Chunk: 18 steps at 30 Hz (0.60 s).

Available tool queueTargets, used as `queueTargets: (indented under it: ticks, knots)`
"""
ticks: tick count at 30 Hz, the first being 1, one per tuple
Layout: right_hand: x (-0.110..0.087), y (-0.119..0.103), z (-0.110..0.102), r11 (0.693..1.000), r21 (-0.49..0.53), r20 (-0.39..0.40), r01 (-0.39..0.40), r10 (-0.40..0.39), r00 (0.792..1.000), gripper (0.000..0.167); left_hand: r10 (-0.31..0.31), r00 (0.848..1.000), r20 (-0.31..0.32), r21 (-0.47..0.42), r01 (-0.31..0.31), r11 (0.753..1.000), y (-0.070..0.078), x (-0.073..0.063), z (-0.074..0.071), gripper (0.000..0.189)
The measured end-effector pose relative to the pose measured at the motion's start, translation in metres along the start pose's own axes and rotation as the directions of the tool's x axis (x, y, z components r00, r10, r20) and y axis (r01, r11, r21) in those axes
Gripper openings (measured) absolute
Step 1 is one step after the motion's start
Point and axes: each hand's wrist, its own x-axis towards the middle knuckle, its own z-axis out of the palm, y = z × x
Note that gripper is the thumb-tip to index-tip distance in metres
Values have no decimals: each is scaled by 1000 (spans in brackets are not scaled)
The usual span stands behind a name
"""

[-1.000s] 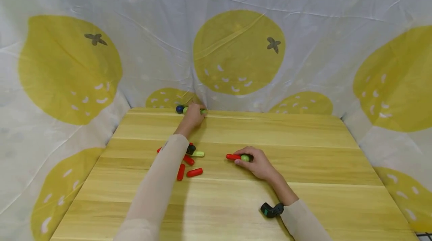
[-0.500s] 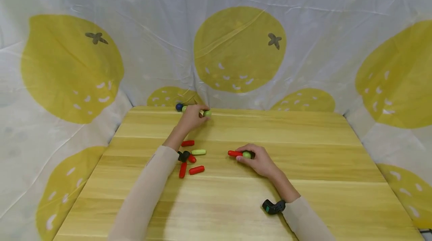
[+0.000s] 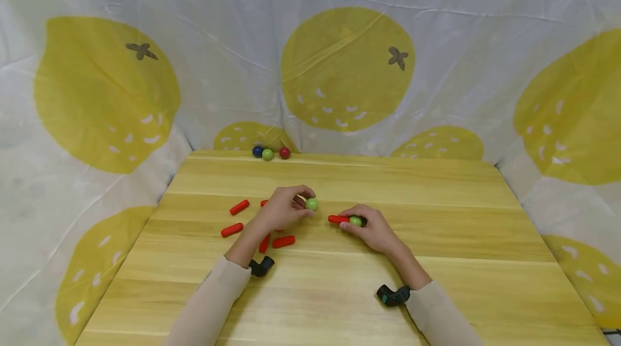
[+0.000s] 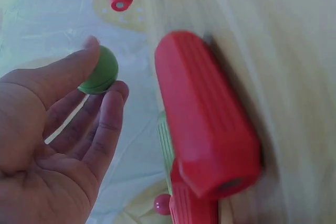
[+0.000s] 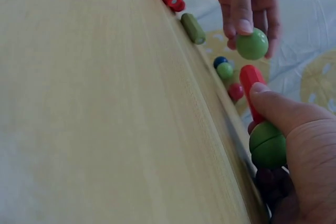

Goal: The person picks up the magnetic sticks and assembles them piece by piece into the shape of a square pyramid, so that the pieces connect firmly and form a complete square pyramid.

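Thumb and fingers of my left hand [image 3: 285,209] pinch a light green ball [image 3: 312,204] above the middle of the table. Opposite it, my right hand [image 3: 374,232] grips a red ribbed stick [image 3: 338,219] that points left toward that ball. A second green ball [image 5: 268,145] sits at the stick's near end, touching it, inside the right hand's grasp. The stick's free end shows a small metallic dot in the left wrist view. Between the left hand's ball and the stick [image 5: 253,90] there is a gap.
Loose red sticks [image 3: 239,207] lie left of centre, partly behind the left arm. A green stick [image 5: 193,29] lies among them. Blue [image 3: 257,151], green [image 3: 267,154] and red balls [image 3: 284,153] line the back edge, before a lemon-print cloth [image 3: 349,66].
My left hand has picked up a green ball from the back edge and brought it forward and right, near the stick. The right hand stays almost where it was, holding the stick and ball.
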Motion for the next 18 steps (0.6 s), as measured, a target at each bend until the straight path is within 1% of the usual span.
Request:
queueTargets:
  ticks: [4, 8, 12, 18]
  knots:
    - [1, -1, 2, 1000, -5, -1, 22, -22, 1000, 22, 9, 999, 46, 28, -10, 1000, 4, -3, 8, 41]
    - [1, 0, 3, 1000, 0, 2, 22, -22, 1000, 21, -6, 998, 70, 22, 4, 1000, 7, -6, 16, 35]
    - [1, 0, 1, 1000, 19, 4, 23, -23, 1000, 22, 5, 995, 99, 7, -6, 1000, 10, -5, 25, 32]
    - [-1, 0, -1, 999, 30, 16, 20, -21, 1000, 23, -7, 993, 121, 28, 4, 1000, 13, -3, 34, 32]
